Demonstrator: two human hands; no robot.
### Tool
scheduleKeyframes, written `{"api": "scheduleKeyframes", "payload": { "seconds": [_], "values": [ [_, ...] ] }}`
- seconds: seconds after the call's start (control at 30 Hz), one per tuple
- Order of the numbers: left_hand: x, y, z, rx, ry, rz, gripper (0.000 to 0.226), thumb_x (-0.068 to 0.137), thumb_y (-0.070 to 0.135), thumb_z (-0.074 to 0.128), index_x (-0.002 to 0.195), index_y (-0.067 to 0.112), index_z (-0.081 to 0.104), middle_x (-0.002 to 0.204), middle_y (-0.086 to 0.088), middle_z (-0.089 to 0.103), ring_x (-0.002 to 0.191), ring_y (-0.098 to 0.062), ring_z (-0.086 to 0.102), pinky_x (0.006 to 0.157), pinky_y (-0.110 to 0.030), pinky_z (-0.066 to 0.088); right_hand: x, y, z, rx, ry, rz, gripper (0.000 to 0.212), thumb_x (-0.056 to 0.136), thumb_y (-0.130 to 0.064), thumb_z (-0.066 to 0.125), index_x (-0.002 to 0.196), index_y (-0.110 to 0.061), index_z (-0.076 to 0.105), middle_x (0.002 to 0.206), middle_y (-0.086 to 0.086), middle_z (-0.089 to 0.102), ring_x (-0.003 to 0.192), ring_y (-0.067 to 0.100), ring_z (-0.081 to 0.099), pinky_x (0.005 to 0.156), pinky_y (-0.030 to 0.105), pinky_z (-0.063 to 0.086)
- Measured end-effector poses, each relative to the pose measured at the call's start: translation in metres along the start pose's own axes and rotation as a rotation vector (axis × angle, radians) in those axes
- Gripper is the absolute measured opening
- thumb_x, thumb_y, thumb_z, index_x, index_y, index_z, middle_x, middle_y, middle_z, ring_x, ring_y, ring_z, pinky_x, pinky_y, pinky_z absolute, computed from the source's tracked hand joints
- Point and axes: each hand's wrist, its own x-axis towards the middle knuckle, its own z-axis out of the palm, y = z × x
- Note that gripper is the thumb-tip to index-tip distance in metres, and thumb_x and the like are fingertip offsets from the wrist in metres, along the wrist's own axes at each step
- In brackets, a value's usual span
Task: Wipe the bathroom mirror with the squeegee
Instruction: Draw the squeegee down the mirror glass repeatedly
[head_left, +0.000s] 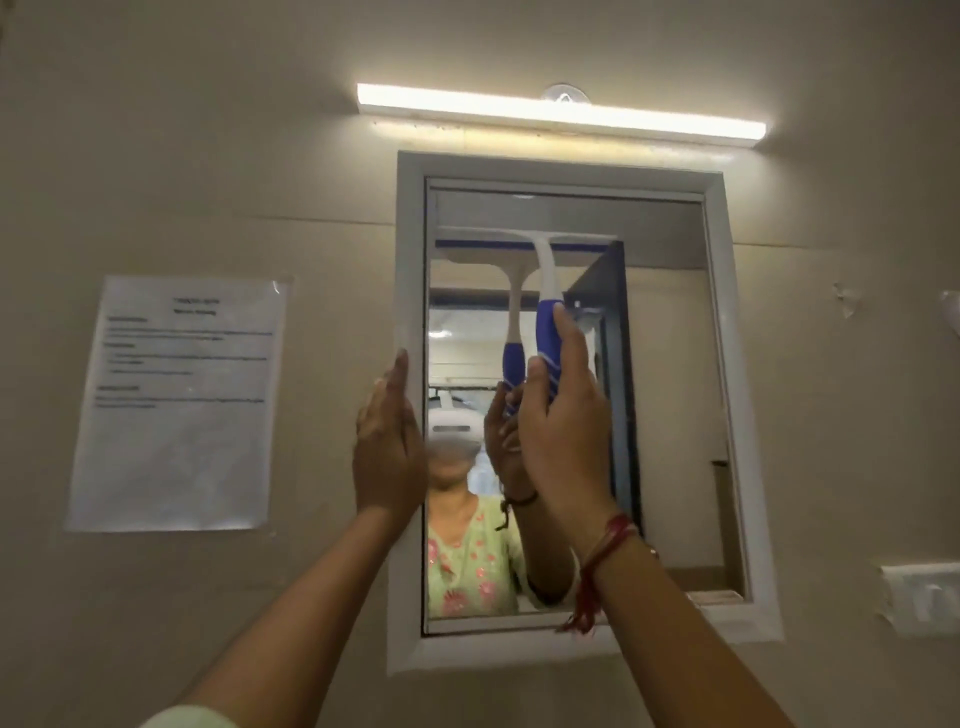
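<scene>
A mirror (670, 364) in a white frame (410, 249) hangs on the beige wall. My right hand (563, 426) is shut on the blue grip of a white squeegee (546, 291). Its blade lies flat across the upper left part of the glass, and its reflection shows just behind it. My left hand (387, 447) is flat, fingers together and pointing up, pressed against the left side of the frame. It holds nothing. A red thread is tied around my right wrist.
A lit tube light (561, 111) runs above the mirror. A laminated paper notice (176, 405) is taped to the wall at the left. A white switch plate (922, 597) sits at the lower right. The mirror reflects a person and a dark door frame.
</scene>
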Motion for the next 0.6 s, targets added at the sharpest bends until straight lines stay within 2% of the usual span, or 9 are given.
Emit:
{"api": "scheduleKeyframes", "payload": {
  "seconds": [0.07, 0.17, 0.37, 0.47, 0.6],
  "values": [
    [0.0, 0.001, -0.001, -0.003, 0.002, 0.005, 0.051, 0.097, 0.006, 0.035, 0.141, 0.026, 0.019, 0.142, -0.01, 0.044, 0.13, -0.029, 0.042, 0.104, -0.039, 0.037, 0.017, -0.003, 0.011, -0.005, 0.022, -0.029, 0.044, 0.098, -0.026, 0.038, 0.14, -0.033, 0.026, 0.095, 0.0, 0.057, 0.071, 0.015, 0.059, 0.063, 0.039, 0.055],
    [0.0, 0.003, -0.001, -0.004, 0.007, 0.006, 0.05, 0.098, 0.008, 0.034, 0.14, 0.028, 0.017, 0.142, -0.009, 0.044, 0.13, -0.027, 0.042, 0.106, -0.042, 0.039, 0.033, -0.004, 0.023, -0.02, 0.05, -0.026, 0.045, 0.098, -0.025, 0.037, 0.141, -0.029, 0.026, 0.102, 0.004, 0.058, 0.079, 0.017, 0.06, 0.068, 0.041, 0.055],
    [0.0, 0.002, -0.002, -0.013, 0.012, -0.005, 0.048, 0.098, 0.01, 0.033, 0.139, 0.031, 0.018, 0.144, -0.006, 0.042, 0.134, -0.025, 0.037, 0.108, -0.038, 0.036, 0.036, -0.004, 0.04, -0.033, 0.084, -0.006, 0.044, 0.098, -0.025, 0.037, 0.141, -0.027, 0.027, 0.104, 0.01, 0.061, 0.085, 0.021, 0.061, 0.073, 0.042, 0.054],
    [-0.001, 0.001, -0.001, -0.019, 0.012, -0.006, 0.048, 0.098, 0.01, 0.033, 0.139, 0.032, 0.021, 0.144, -0.004, 0.042, 0.136, -0.023, 0.033, 0.109, -0.03, 0.028, 0.036, -0.003, 0.042, -0.063, 0.102, -0.01, 0.041, 0.098, -0.024, 0.037, 0.139, -0.025, 0.031, 0.105, 0.01, 0.061, 0.085, 0.02, 0.061, 0.073, 0.042, 0.055],
    [-0.001, -0.001, 0.0, -0.025, -0.004, -0.023, 0.048, 0.098, 0.009, 0.034, 0.138, 0.032, 0.02, 0.146, -0.003, 0.039, 0.139, -0.022, 0.029, 0.11, -0.027, 0.022, 0.034, 0.001, 0.041, -0.131, 0.104, -0.032, 0.04, 0.098, -0.023, 0.037, 0.138, -0.022, 0.034, 0.103, 0.011, 0.062, 0.084, 0.02, 0.061, 0.073, 0.035, 0.055]
  ]
}}
